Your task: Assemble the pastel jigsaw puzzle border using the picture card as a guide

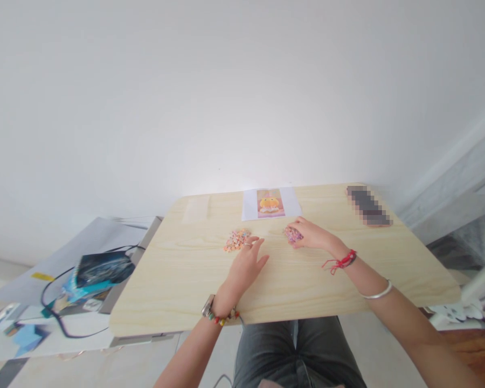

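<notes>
A loose pile of tiny orange, pink and pale pieces (236, 239), perhaps puzzle pieces, is spread on the light wooden table (178, 280). My left hand (247, 264) rests at the near right edge of that pile, fingers stretched and thumb apart, holding nothing that shows. To the right, my right hand (309, 235) has its fingers curled around a compact cluster of small pink and purple pieces (293, 235). Whether this cluster is lifted or touches the tabletop, I cannot tell. Behind both hands lies a white sheet (248, 205) with a printed picture of a yellow-orange figure (270, 203).
A blurred-out dark flat object (367, 206) lies at the table's back right. At the back left is a pale, clear rectangular sheet (196, 209). Left of the table, a lower surface holds a dark bag (103, 269) with a black strap. A white wall (242, 108) stands behind.
</notes>
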`<state>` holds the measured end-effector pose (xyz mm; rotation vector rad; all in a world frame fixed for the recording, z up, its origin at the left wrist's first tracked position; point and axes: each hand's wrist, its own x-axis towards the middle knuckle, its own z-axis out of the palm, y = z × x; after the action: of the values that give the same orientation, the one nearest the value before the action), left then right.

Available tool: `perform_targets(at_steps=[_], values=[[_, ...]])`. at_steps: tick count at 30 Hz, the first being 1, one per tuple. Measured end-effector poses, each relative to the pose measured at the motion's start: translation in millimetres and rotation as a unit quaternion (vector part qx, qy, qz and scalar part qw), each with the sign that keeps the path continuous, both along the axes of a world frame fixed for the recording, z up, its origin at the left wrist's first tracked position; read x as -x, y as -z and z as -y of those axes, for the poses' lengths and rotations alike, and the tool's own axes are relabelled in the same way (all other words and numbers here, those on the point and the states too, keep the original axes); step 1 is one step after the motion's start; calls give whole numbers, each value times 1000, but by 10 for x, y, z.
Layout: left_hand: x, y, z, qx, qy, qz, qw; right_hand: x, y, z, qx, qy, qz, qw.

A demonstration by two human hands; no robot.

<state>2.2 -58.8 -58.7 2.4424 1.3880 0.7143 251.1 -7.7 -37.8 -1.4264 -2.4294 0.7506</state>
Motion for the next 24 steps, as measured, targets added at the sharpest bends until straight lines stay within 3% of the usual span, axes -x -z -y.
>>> perform_targets(at_steps=[3,6,10,12,14,17,20,24], values=[[-96,12,-62,46,-1,-17,999,167,0,-44,-1,-18,-5,1000],[-192,-68,-154,73,-16,-48,996,325,5,-87,-2,-26,-18,999],[-193,-232,-172,39,-34,-83,995,443,2,-118,-8,-22,-41,999],[-77,-298,-112,-7,-79,-80,994,443,-11,-100,-10,-22,-51,998],[107,-329,-28,-39,-195,-74,977,414,-31,-60,-17,-25,-57,998],[388,-299,65,-19,-274,-111,955,366,-58,10,-44,-29,-60,997],[522,-225,53,28,-267,-129,955,360,-57,55,-71,-28,-52,996],[486,-168,-89,61,-215,-113,968,387,-12,85,-73,-30,-40,996]])
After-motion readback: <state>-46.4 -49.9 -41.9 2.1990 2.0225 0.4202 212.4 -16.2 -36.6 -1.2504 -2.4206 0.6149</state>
